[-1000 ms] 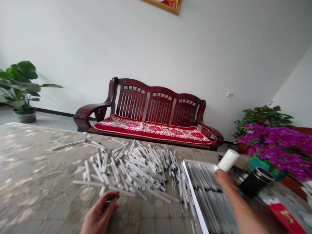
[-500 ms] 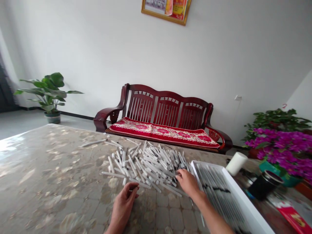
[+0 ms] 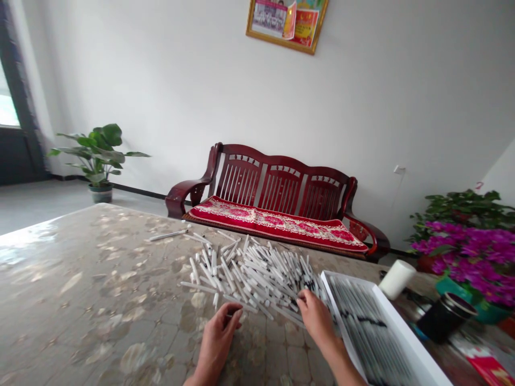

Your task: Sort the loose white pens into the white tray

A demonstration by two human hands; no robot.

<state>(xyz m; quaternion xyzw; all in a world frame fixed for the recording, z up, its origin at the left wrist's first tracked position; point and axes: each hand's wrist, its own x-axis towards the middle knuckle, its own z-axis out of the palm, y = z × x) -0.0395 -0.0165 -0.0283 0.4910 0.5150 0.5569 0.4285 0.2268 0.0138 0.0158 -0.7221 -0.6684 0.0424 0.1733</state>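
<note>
Lying inside the white box [image 3: 399, 320]: slim pens [image 3: 372, 339]

Pale plain wall [image 3: 181, 91] across upper half. Gilt-framed picture [image 3: 276, 21] between twelve and one, cut by top edge. Dark door or window frame [image 3: 20, 153] between nine and ten, pane [image 3: 8, 110] bright; daylight glare on patterned desk [image 3: 100, 300] near nine. Grey floor [image 3: 66, 202] there, potted plant [image 3: 100, 153] on it. Dark-red slatted settee [image 3: 277, 179] around centre, red floral cover [image 3: 277, 221] on seat. Wall socket [image 3: 399, 169] near three.
</note>
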